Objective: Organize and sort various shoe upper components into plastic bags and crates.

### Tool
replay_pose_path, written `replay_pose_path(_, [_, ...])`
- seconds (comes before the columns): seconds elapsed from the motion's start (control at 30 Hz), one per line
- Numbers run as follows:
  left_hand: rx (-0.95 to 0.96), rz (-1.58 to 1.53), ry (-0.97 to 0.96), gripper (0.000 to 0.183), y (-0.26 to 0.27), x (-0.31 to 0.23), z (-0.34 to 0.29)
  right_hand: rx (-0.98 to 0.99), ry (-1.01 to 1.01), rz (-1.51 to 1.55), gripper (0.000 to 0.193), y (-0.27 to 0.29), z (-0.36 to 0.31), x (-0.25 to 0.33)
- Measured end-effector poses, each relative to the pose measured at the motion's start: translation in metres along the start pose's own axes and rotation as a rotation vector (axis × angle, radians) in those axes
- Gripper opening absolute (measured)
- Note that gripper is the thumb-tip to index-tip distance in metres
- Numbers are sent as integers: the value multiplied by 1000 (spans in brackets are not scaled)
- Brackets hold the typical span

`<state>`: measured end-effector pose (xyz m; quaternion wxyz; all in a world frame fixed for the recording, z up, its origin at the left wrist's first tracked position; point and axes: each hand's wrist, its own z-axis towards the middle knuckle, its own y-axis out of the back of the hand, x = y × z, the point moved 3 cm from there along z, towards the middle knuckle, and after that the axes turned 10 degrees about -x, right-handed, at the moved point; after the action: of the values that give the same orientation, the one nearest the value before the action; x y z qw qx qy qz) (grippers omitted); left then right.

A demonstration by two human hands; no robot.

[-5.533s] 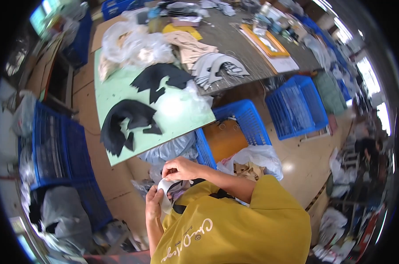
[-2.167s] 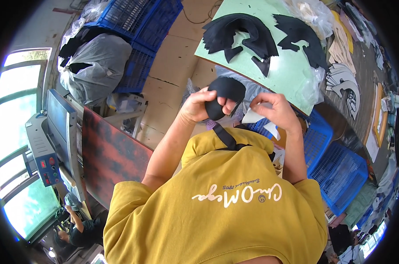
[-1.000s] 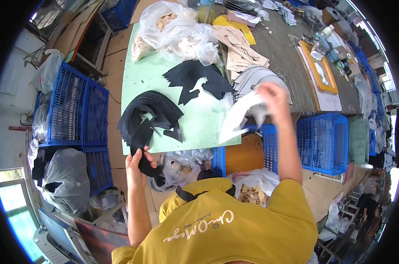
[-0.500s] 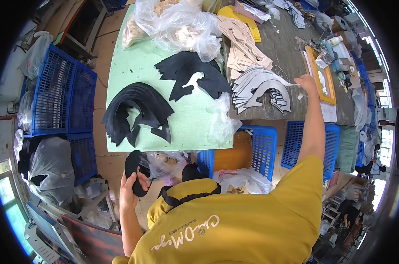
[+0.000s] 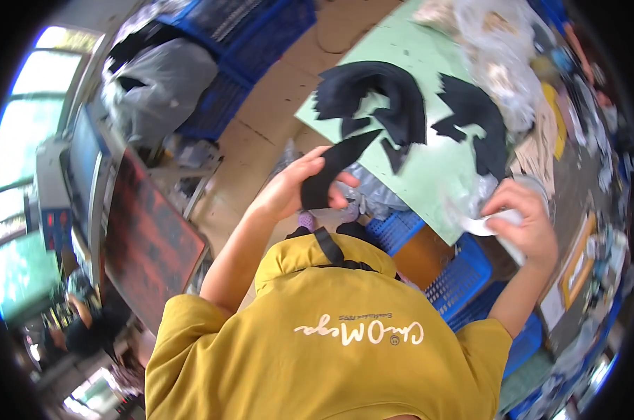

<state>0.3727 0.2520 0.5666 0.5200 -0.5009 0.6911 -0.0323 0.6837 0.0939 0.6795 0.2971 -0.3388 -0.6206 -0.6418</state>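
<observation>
My left hand (image 5: 282,189) grips a curved black fabric piece (image 5: 325,173) in front of my chest, its pointed end angled up toward the table. Opposite it, my right hand (image 5: 527,222) pinches a thin white cut piece (image 5: 486,225), partly smeared by motion, by the near right corner of the green tabletop (image 5: 420,187). On that tabletop lie a fanned stack of curved black pieces (image 5: 404,94) and a looser stack of black pieces (image 5: 479,115) to its right. Most of the white stack beside them is hidden behind my right hand.
Clear plastic bags (image 5: 502,56) and beige cut pieces (image 5: 537,143) lie farther along the tables. Blue crates (image 5: 464,276) stand below. To the left are a dark red board (image 5: 152,241), a stuffed grey plastic bag (image 5: 166,87) and more blue crates (image 5: 257,42).
The view has swung left. My right hand has drawn a white piece away from its stack and come closer to my body. My left hand has raised the black piece beside the table edge.
</observation>
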Motion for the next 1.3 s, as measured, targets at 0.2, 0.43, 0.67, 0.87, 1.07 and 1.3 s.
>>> replay_pose_path(0.2, [-60,25,-92,51,24,-2,-67,149,268,146,65,-129,96,74])
replay_pose_path(0.43, [-90,-89,-42,37,81,14,-202,750,228,175,17,-285,115,107])
replay_pose_path(0.67, [-408,-273,-268,32,200,73,-387,1038,-80,445,16,-429,103,204])
replay_pose_path(0.87, [-971,-127,-379,24,346,99,-501,707,318,85,32,-588,158,314])
replay_pose_path(1.07, [-1247,-194,-272,28,410,140,-549,888,314,14,19,-650,168,357])
replay_pose_path(1.3, [-1270,-219,-283,33,396,123,-561,630,109,866,27,-682,206,371])
